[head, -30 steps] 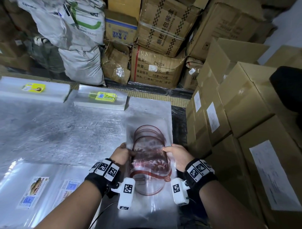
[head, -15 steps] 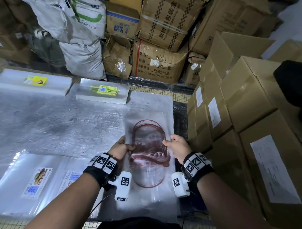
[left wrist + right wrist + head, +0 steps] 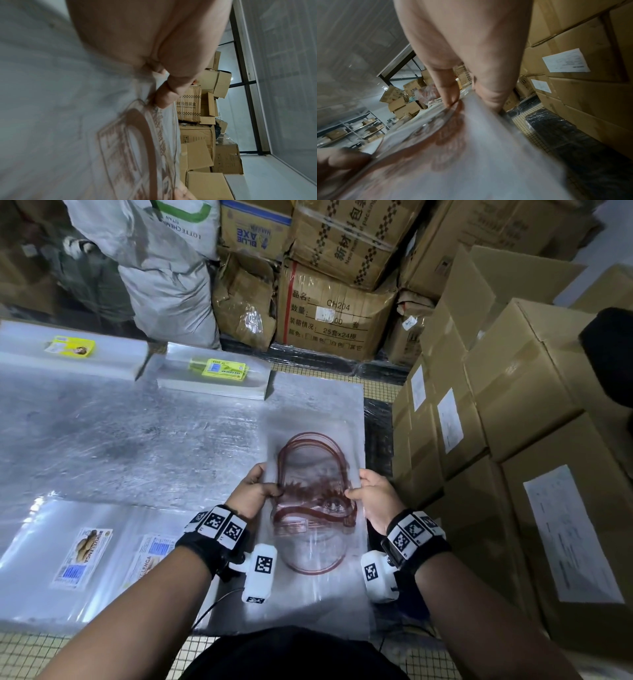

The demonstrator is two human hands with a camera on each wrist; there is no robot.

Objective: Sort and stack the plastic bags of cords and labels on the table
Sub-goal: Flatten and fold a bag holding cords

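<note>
Stacked cardboard boxes [image 3: 513, 392] wall in the right side and back of a storeroom, with grey sacks [image 3: 161, 268] behind. Below them spreads the silvery bench [image 3: 120, 433], carrying two far stacks of clear bags topped with yellow labels [image 3: 224, 368] and, at the near left, flat bags with printed labels [image 3: 80, 556]. Above the bench's right end the person holds a stack of clear plastic bags [image 3: 318, 542] printed in red-brown, seemingly just above a sheet lying there. The left hand [image 3: 251, 494] pinches its left edge, thumb on top and fingers [image 3: 164, 97] curled beneath; the right hand [image 3: 375, 498] pinches the right edge likewise, fingers [image 3: 450, 92] closed on the film. The bags look light, limp and slippery, likely to sag in the middle and slide apart, so gripping both long edges near mid-length, as here, seems the safest hold.
</note>
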